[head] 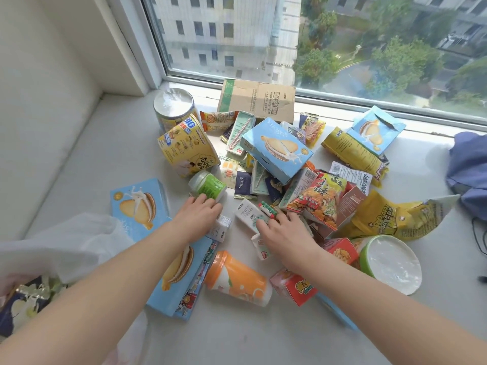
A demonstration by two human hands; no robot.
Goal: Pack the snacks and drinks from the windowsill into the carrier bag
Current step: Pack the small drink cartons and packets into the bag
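From the head camera, a white windowsill (87, 159) under a large window (342, 43) carries a loose heap of snacks and drinks. The left hand (196, 216) reaches in palm down, its fingers (208, 204) spread loose over a small white carton (220, 227) and touching the base of a little green-labelled bottle (209, 187) lying on its side; they are not closed around either. The right hand (286, 230) lies palm down just beside it, fingers (263, 227) pressing on a white-and-green drink carton (249, 213), and whether they actually grip it I cannot tell. Near the wrists lie an orange bottle (238, 277) on its side, a blue biscuit box (181, 275) under the left forearm and a second blue box (139, 206) to the left. A third blue box (276, 151) sits tilted on top of the heap, with a yellow tub (187, 146) and a tall can (174, 106) to its left, and a brown cardboard box (257, 100) by the glass. A red-and-green crisp packet (319, 198) and yellow bags (390, 217) spread to the right, next to a green-rimmed tub (390, 262). The carrier bag (76, 238), pale and translucent, lies crumpled at the lower left, well apart from both hands, beside a dark blue packet (21, 306).
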